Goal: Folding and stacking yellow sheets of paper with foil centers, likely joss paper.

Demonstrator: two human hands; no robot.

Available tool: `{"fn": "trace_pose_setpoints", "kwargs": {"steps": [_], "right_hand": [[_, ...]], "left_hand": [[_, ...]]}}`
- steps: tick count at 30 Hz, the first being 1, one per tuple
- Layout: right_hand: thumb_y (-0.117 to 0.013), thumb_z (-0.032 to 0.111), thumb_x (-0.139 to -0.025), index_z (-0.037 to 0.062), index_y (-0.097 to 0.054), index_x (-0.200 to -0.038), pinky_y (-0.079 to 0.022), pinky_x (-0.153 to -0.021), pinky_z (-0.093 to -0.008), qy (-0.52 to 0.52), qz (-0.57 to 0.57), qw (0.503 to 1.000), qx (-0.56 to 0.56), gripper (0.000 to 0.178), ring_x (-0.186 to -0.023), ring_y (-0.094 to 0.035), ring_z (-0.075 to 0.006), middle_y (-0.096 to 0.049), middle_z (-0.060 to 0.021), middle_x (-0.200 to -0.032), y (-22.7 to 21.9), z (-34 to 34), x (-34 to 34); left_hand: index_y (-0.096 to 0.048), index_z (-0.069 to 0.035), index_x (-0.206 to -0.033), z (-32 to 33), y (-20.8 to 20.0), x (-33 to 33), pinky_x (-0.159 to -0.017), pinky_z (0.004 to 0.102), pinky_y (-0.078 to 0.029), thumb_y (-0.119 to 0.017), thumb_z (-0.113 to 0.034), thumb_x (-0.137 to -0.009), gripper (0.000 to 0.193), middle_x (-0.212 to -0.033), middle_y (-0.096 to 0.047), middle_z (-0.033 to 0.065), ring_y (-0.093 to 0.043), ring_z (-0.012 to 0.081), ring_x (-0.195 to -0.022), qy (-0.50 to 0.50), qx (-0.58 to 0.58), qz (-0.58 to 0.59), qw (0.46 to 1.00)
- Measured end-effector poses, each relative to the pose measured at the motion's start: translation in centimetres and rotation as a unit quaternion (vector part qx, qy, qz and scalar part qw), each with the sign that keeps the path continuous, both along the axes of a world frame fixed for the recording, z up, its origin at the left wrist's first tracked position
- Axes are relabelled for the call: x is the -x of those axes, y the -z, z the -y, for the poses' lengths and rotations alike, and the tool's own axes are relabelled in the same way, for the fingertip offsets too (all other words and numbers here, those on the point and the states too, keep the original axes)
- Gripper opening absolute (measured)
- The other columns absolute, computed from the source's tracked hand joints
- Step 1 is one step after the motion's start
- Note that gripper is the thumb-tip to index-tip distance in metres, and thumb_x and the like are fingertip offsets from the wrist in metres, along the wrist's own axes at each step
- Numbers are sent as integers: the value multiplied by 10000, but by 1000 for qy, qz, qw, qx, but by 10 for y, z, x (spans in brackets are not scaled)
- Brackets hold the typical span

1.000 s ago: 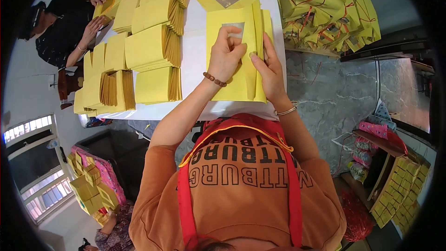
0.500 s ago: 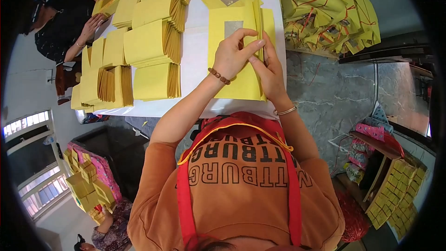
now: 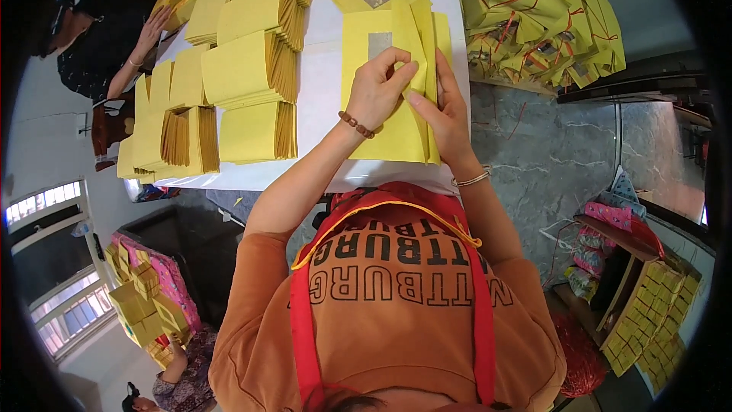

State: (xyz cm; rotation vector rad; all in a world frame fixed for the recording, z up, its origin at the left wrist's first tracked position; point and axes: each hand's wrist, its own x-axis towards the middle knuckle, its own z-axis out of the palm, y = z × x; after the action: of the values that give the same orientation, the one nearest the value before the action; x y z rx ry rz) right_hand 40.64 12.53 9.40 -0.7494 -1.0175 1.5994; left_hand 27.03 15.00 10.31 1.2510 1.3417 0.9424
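The white table [image 3: 320, 99] carries yellow sheets [image 3: 389, 141] at its near edge, yellow bundles [image 3: 238, 80] along its left. Beyond the right edge, the grey floor [image 3: 507, 198] is veined white. The red apron [image 3: 381, 197] has yellow trim.

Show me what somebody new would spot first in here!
Probably the orange shirt, big at the bottom middle, or the hands on the yellow paper above it. Next might come the fat yellow stacks on the left of the white table. The messy yellow heap with red ties, at the top right, would catch eyes too.
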Motion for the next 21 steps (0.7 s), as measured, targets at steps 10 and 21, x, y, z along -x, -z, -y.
{"fn": "trace_pose_setpoints", "kwargs": {"steps": [10,21], "right_hand": [[-618,74,-798,-64,-189,-1390,-256,-1059,-321,13,124,988,-95,744,-1296,-305,-229,-297,-174,-1400,10,-4,0],[-629,120,-790,-71,-191,-1388,-199,-1085,-334,-6,126,987,-100,765,-1347,-207,-248,-226,-184,-1436,4,-3,0]], "left_hand": [[-568,-27,-1129,5,-8,-6,-559,185,-355,-571,-93,-869,268,-769,-521,-23,-423,38,-635,-22,-100,-11,995],[-541,-13,-1164,3,-5,-6,-530,194,-332,-700,-157,-787,433,-745,-482,-44,-390,41,-625,-27,-79,-12,996]]}}
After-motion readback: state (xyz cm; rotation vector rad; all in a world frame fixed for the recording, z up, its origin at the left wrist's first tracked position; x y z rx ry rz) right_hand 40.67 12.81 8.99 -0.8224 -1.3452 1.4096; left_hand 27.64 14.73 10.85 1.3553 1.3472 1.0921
